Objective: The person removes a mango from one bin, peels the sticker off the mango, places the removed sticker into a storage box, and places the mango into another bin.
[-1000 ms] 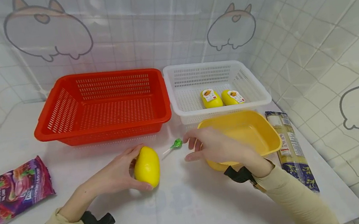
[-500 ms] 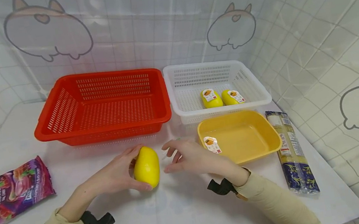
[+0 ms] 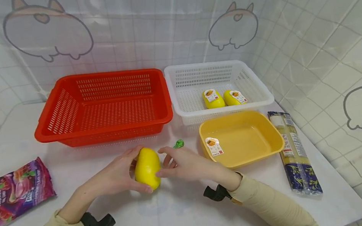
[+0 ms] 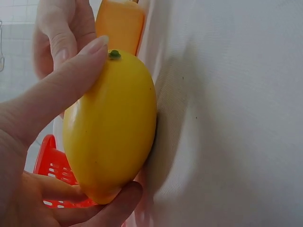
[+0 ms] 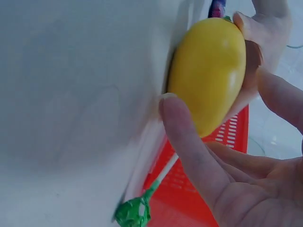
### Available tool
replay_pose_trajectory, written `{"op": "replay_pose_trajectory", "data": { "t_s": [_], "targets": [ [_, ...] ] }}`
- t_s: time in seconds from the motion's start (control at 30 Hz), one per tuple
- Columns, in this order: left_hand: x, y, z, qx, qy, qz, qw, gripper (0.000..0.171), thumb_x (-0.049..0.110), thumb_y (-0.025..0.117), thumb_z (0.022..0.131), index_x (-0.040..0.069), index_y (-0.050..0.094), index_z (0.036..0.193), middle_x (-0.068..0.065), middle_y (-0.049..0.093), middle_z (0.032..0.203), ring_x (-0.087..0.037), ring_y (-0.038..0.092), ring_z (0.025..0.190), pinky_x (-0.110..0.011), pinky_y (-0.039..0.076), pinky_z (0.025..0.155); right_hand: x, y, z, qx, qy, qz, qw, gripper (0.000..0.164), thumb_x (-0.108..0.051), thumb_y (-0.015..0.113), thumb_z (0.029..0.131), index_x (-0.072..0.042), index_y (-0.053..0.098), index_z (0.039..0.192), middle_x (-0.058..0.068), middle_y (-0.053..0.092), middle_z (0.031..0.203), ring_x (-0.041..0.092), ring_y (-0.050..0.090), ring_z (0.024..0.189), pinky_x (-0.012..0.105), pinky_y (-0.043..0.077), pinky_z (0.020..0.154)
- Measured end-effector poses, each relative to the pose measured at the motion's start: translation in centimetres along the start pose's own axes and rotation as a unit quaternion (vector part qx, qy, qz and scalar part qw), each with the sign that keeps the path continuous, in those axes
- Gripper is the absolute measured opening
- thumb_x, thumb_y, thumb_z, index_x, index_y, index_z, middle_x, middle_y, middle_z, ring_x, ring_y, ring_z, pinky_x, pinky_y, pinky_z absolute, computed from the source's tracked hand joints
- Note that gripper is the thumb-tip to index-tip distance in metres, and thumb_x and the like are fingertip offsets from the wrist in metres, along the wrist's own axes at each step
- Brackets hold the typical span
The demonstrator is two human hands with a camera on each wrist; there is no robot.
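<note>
A plain yellow mango (image 3: pixel 147 168) with a small green stem tip rests on the white table. My left hand (image 3: pixel 120 175) grips it by its two ends, thumb near the stem and fingers round the far end, as the left wrist view shows. On the mango's other side is my right hand (image 3: pixel 186 164), fingers and thumb spread beside the fruit; whether they touch it, I cannot tell. Behind the right hand lies a lollipop (image 5: pixel 135 211) in a green wrapper, its stick partly hidden. A printed fruit sticker (image 3: pixel 214 146) is on the left wall of the yellow tub (image 3: pixel 243 160).
At the back stand a red basket (image 3: pixel 100 132) and a white basket (image 3: pixel 188 114) holding two mangoes with stickers (image 3: pixel 213 100). A purple candy bag (image 3: pixel 12 194) lies at the left. A long noodle-like packet (image 3: pixel 294 155) lies right of the tub, near the tiled wall.
My right hand has moved left from the yellow tub to the mango's side, bringing the sticker on the tub into view. My left hand and the mango have stayed nearly still.
</note>
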State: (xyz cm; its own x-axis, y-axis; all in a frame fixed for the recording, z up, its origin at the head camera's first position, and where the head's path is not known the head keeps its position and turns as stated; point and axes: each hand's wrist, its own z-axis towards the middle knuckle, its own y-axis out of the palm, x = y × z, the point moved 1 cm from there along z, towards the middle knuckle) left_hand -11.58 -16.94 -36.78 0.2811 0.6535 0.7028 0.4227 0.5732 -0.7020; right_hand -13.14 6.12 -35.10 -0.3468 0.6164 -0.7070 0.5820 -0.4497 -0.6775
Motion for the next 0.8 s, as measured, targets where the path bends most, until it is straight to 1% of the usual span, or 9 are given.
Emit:
{"op": "replay_pose_trajectory", "data": {
  "t_s": [0.13,0.2,0.27,0.37,0.57,0.7,0.8],
  "targets": [
    [0.0,0.0,-0.1,-0.004,0.0,-0.008,1.0,0.109,0.049,0.093,0.063,0.005,0.037,0.146,-0.008,0.054,0.13,-0.024,0.056,0.11,-0.046,0.052,0.094,-0.1,0.6,0.1,-0.004,-0.019,0.007,1.0,0.065,-0.042,0.071,0.092,-0.015,0.045,0.145,-0.004,0.067,0.101,0.006,0.064,0.085,0.018,0.053,0.076],
    [0.0,0.0,-0.2,-0.008,-0.005,-0.009,0.9999,0.112,0.049,0.093,0.063,0.004,0.034,0.147,-0.011,0.052,0.135,-0.027,0.056,0.113,-0.048,0.052,0.096,-0.1,0.8,0.1,-0.004,-0.026,0.007,1.0,0.064,-0.042,0.07,0.092,-0.016,0.044,0.145,-0.004,0.067,0.099,0.005,0.063,0.083,0.018,0.053,0.075],
    [0.0,0.1,-0.3,-0.014,-0.008,-0.01,0.9998,0.117,0.049,0.093,0.063,0.002,0.03,0.149,-0.014,0.048,0.14,-0.03,0.055,0.117,-0.051,0.051,0.098,-0.1,1.0,0.2,-0.001,-0.026,0.006,1.0,0.064,-0.041,0.07,0.093,-0.016,0.043,0.146,-0.004,0.067,0.098,0.005,0.062,0.082,0.018,0.053,0.074],
    [-0.1,0.1,-0.4,-0.022,-0.006,-0.017,0.9996,0.12,0.047,0.094,0.062,0.002,0.027,0.151,-0.015,0.045,0.144,-0.031,0.054,0.121,-0.052,0.05,0.101,0.0,1.4,0.3,0.004,-0.02,0.005,1.0,0.066,-0.043,0.069,0.093,-0.017,0.041,0.147,-0.005,0.066,0.097,0.005,0.061,0.081,0.018,0.053,0.073],
    [-0.3,-0.1,-0.5,-0.047,0.016,-0.023,0.9985,0.119,0.04,0.095,0.062,0.004,0.025,0.152,-0.012,0.044,0.143,-0.026,0.054,0.119,-0.047,0.05,0.101,0.0,1.9,0.4,0.019,-0.009,-0.006,1.0,0.065,-0.049,0.067,0.093,-0.018,0.042,0.145,-0.006,0.064,0.089,0.006,0.058,0.076,0.019,0.051,0.069],
    [-0.3,-0.3,-0.5,-0.058,0.016,-0.036,0.9976,0.115,0.034,0.095,0.065,0.007,0.025,0.152,-0.01,0.044,0.142,-0.025,0.053,0.118,-0.042,0.052,0.1,0.0,2.1,0.5,0.026,-0.015,-0.005,1.0,0.066,-0.048,0.068,0.093,-0.017,0.042,0.145,-0.005,0.062,0.086,0.007,0.057,0.075,0.019,0.051,0.067],
    [-0.4,-0.5,-0.5,-0.062,0.016,-0.05,0.9967,0.109,0.028,0.094,0.067,0.009,0.027,0.151,-0.008,0.043,0.141,-0.025,0.053,0.118,-0.041,0.052,0.101,0.0,2.3,0.5,0.03,-0.017,-0.002,0.999,0.068,-0.048,0.069,0.092,-0.017,0.041,0.146,-0.006,0.062,0.089,0.007,0.057,0.077,0.019,0.051,0.069]
  ]
}}
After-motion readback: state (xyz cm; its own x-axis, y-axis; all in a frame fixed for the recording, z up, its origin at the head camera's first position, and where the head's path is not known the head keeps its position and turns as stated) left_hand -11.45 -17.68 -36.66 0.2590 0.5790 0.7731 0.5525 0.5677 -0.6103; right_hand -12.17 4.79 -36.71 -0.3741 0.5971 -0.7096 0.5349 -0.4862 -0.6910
